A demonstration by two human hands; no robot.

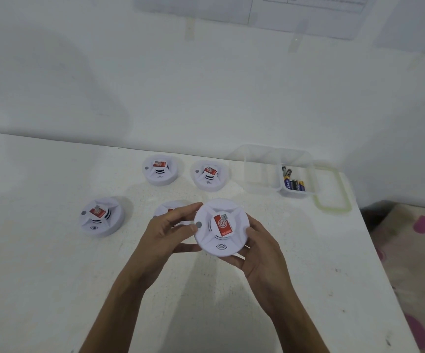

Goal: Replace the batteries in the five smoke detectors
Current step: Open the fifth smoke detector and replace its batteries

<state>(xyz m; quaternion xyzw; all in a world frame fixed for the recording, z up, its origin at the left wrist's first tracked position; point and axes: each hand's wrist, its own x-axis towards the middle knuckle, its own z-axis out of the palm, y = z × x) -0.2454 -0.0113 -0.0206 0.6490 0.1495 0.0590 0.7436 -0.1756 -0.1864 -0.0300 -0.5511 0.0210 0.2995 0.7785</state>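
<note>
We see 2 bare forearms rise from the lower edge, the left forearm (119,301) and the right forearm (290,309) slanting inward so that the wrists come near each other. The left hand (168,233) faces its palm to the right, thumb tip pressed to the left rim of the smoke detector (221,228), with its fingers (188,208) curled, 1 at the upper rim and the others lower down. The right hand (260,250) cups the same piece from the right and below, thumb along the right rim, fingers curled under the near edge.
</note>
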